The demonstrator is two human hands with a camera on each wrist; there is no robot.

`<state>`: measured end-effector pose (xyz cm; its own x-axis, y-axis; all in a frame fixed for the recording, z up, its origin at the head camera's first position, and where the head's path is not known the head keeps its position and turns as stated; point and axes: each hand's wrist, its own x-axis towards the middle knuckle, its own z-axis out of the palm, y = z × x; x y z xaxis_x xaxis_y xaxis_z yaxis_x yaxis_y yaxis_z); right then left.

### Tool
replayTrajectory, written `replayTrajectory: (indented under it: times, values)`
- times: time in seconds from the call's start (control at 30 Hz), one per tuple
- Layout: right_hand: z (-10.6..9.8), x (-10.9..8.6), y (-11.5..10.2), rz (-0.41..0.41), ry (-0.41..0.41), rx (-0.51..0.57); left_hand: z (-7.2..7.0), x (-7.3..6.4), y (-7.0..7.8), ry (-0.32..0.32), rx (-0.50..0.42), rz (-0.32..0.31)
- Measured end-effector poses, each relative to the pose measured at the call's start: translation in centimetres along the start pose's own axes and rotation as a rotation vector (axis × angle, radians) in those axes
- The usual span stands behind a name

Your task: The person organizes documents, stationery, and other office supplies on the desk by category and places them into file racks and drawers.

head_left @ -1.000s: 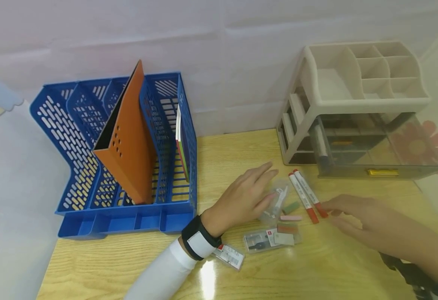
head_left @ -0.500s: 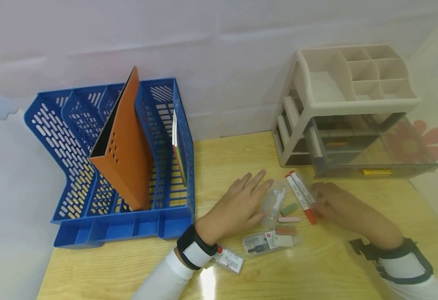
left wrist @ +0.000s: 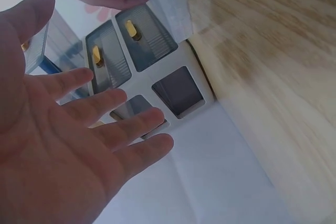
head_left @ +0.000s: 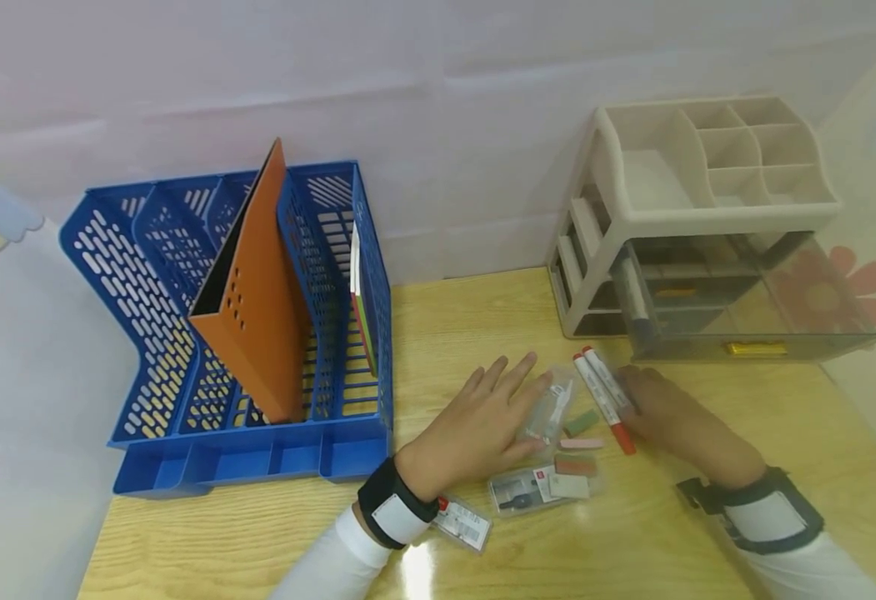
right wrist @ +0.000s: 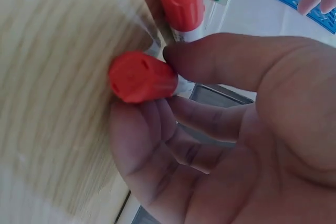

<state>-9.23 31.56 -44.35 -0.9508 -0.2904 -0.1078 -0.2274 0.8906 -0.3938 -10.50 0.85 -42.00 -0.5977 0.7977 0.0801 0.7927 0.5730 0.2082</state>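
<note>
My right hand pinches a red-capped whiteboard marker between thumb and curled fingers; its red cap shows up close in the right wrist view. A second red-capped marker lies on the table just left of it. My left hand hovers with straight, spread fingers beside a clear packet with white pieces inside. In the left wrist view its palm shows, holding nothing. Between the hands lie a green block, a pink block, a brown block and a white block.
A clear case lies partly under the blocks; a labelled packet is by the left wrist. At left stands a blue file rack holding an orange folder and thin booklets. A white organizer with its transparent drawer pulled out stands at right.
My right hand has moved leftward and slightly up, closing around the right-hand marker. The left hand stays near the clear packet, its fingers a little lower in view.
</note>
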Motion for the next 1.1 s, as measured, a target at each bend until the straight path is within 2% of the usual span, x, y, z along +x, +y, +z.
replayTrajectory:
  times: [0.17, 0.37, 0.6, 0.8, 1.03, 1.1]
  values:
    - [-0.1, -0.3, -0.2, 0.031, -0.008, -0.026, -0.1, 0.0, 0.3, -0.008, 0.013, -0.002]
    - [-1.1, -1.5, -1.6, 0.013, 0.018, 0.000, -0.4, 0.1, 0.9, -0.007, 0.007, -0.003]
    - [-3.2, -3.4, -4.4, 0.017, 0.025, 0.049, -1.0, 0.3, 1.3, 0.051, 0.083, 0.017]
    - [-5.1, -5.2, -6.2, -0.001, 0.044, 0.023, -1.5, 0.4, 1.4, 0.112, 0.139, 0.028]
    - [-7.1, -7.9, -7.6, -0.108, 0.187, 0.068, -1.8, 0.8, 1.3, 0.182, 0.180, 0.063]
    - [-7.7, -8.3, -7.7, -0.100, 0.227, 0.105, -2.0, 1.0, 1.4, 0.214, 0.180, 0.077]
